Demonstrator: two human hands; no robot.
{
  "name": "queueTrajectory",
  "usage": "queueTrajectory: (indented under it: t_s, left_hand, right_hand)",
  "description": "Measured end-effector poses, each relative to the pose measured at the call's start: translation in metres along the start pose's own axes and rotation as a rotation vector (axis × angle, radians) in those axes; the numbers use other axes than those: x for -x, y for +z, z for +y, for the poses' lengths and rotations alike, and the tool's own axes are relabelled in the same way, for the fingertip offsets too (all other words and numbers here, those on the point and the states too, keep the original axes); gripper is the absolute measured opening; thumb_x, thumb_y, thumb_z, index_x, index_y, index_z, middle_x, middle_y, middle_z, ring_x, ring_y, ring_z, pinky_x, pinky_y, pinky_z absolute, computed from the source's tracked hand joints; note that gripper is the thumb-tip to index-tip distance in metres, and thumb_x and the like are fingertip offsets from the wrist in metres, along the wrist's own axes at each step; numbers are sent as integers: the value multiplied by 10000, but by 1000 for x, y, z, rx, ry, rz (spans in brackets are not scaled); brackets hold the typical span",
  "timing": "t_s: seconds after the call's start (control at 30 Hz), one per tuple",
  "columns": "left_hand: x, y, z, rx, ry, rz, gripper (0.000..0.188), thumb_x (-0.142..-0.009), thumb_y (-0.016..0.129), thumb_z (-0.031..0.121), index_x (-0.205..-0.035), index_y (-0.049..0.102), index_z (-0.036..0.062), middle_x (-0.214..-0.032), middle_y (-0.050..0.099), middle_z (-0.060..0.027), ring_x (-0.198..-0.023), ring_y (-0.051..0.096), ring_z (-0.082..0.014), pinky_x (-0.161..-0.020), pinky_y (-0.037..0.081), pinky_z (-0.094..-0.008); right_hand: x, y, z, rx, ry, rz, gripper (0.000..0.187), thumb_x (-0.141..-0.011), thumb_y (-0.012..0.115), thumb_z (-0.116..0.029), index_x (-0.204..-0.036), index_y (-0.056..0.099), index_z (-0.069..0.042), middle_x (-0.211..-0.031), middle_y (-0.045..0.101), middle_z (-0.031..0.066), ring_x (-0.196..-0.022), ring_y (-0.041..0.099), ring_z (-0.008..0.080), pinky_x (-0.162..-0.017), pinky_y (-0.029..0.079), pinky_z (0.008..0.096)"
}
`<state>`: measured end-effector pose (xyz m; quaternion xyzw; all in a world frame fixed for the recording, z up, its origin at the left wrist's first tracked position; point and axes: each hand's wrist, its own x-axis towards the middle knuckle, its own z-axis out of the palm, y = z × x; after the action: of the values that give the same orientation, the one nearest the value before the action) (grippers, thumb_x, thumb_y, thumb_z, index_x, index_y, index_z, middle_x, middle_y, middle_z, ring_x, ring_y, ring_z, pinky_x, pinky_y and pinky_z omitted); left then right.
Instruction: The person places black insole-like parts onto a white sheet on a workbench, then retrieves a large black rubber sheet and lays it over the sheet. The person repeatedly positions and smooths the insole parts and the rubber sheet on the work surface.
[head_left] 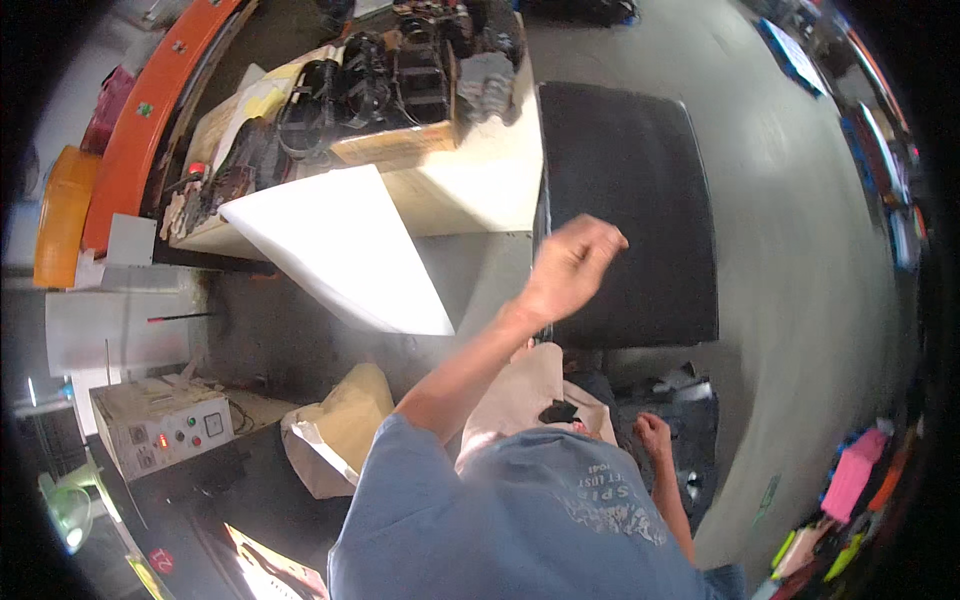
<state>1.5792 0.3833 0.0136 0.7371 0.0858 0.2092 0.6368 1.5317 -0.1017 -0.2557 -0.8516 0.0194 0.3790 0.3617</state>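
Note:
My left hand (577,265) is raised in front of me, over the near left edge of a flat black panel (630,200). Its fingers are curled together, and a tiny dark spot shows at the fingertips, too small to name. Lower down on the right, my right hand (654,436) hangs beside my lap with its fingers bent in. Whatever it may hold is hidden. Next to it is a dark surface (690,415) with scraps on it. Beige cloth (505,415) covers my lap. To the left of my raised forearm, a large white sheet (345,245) slants down from the table.
Black strappy pieces (365,80) fill a cardboard box (395,143) on the cream table (480,180). At left stand a control box (165,430) with knobs and a cream sack-like piece (340,430). An orange beam (150,130) runs along the far left.

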Motion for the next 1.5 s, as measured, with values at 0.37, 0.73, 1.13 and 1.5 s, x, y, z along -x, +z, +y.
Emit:
queueTrajectory:
  t_s: [0.37, 0.73, 1.13, 1.5]
  left_hand:
    - [-143, -9, -198, -814, -144, -119, 316, -1059, 609, 316, -1137, 750, 43, -1295, 670, -152, -1339, 569, -338, -1148, 460, -459]
    - [-258, -38, -317, -1331, -151, -351, 516, -1083, 491, 489, -1322, 706, 86, -1657, 391, -188, -1610, 201, -373, -1336, 95, -505]
    - [-264, -44, -307, -1128, -263, -249, 286, -958, 740, 397, -923, 733, 113, -1397, 663, -57, -1448, 506, -286, -1316, 223, -530]
    - [-268, -43, -306, -1092, -131, -176, 239, -848, 828, 325, -904, 743, 109, -1137, 729, -46, -1254, 635, -268, -1267, 297, -553]
  right_hand:
    - [-99, -62, -14, 183, 125, -212, 320, -984, 682, -217, -1157, 740, 45, -942, 765, 116, -807, 726, 203, -730, 579, 378]
    - [-365, -98, -168, 319, -309, 12, 280, -1002, 655, -213, -1145, 736, 14, -919, 733, 133, -885, 710, 261, -809, 549, 385]
    - [-608, -49, -411, 874, -602, 22, 643, -1060, 629, -294, -1583, 401, 4, -1655, 357, 223, -1535, 363, 371, -1269, 332, 492]
    - [-788, -11, -518, 1052, -601, 88, 757, -1062, 582, -484, -1663, 314, -110, -1750, 218, 127, -1625, 173, 328, -1301, 225, 585]
